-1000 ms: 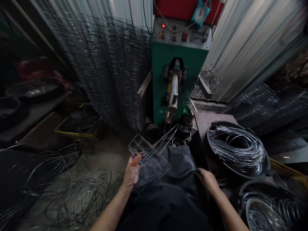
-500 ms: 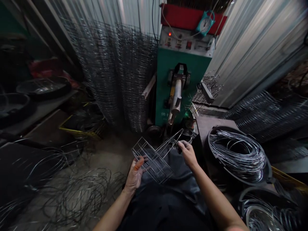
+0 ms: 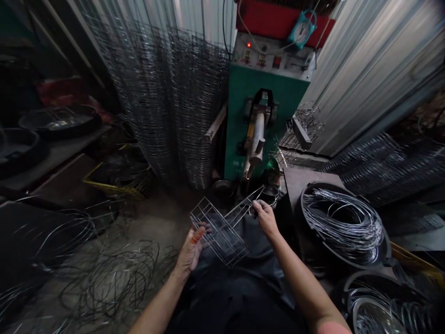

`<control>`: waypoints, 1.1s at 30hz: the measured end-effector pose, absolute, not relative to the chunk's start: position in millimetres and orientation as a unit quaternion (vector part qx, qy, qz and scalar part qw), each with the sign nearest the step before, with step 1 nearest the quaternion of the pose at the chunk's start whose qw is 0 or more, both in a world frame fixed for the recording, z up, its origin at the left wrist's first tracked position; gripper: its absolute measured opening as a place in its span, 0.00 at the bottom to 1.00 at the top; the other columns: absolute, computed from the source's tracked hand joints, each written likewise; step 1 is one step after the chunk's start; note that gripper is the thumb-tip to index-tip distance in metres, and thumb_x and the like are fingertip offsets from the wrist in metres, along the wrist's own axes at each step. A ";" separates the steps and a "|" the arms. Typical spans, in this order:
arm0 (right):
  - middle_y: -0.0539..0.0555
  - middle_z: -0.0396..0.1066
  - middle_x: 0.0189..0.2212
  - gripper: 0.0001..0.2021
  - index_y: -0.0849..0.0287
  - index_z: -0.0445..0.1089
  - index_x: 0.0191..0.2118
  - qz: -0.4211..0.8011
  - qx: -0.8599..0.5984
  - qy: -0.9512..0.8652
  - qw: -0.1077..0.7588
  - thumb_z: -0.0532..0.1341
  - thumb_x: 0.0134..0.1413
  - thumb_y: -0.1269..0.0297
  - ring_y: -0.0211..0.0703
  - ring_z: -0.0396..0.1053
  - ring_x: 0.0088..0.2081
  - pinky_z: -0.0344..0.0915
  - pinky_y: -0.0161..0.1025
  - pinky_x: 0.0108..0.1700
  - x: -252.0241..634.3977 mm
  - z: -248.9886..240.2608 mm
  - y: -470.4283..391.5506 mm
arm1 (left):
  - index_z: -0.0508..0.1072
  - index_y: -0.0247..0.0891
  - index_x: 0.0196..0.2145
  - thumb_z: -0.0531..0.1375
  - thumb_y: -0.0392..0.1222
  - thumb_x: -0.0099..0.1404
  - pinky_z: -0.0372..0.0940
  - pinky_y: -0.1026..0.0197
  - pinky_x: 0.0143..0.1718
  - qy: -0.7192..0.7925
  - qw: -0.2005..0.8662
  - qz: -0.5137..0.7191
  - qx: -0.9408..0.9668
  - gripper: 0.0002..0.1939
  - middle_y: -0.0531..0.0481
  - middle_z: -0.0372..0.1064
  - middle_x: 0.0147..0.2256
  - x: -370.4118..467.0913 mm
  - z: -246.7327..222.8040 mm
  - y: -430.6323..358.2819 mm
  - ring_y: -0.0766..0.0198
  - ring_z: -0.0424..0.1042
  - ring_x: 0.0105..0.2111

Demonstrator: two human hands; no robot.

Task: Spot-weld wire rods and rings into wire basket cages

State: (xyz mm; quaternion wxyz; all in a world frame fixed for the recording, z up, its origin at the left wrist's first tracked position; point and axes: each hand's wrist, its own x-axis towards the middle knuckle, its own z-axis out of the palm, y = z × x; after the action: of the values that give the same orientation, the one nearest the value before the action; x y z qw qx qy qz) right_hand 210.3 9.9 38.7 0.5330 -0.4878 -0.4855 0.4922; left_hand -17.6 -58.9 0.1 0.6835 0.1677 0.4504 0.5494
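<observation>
- Clock positions are read about the centre of the head view.
- Wire frame, 6 o'clock: open metal grid, tilted, with a narrow arm extending toward 1 o'clock; it lies above the dark cloth over the lap.
- Left hand, 7 o'clock: thumb, bearing an orange covering, and fingers closed loosely about the grid's left side.
- Right hand, between 4 and 5 o'clock: thumb and fingertips pinched together on the arm near its far end.
- Green machine, 1 o'clock: a red indicator is lit; a teal dial gauge hangs at its top.
- Stacked wire grids, 11 to 10 o'clock: tall columns against corrugated sheeting.
- Coiled wire, 4 o'clock: lying in a black basin.
- Loose wire, 8 o'clock: tangled on the floor.
- Yellow crate, 9 o'clock: contents too dark to identify.
</observation>
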 end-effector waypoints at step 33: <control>0.44 0.57 0.15 0.17 0.59 0.60 0.22 0.575 -0.461 -0.366 0.569 0.63 0.44 0.52 0.30 0.52 0.16 0.48 0.30 0.19 201.6 43.1 35.4 | 0.70 0.32 0.44 0.52 0.47 0.61 0.48 0.44 0.52 0.503 -0.010 0.115 0.857 0.19 0.41 0.71 0.35 60.9 106.1 25.9 0.51 0.64 0.41</control>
State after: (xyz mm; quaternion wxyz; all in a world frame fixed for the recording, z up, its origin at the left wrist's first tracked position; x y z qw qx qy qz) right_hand 201.6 35.4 43.1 0.5685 -0.4611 -0.3658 0.5748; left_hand 60.9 25.9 106.1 -0.0105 0.8567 0.5027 0.1152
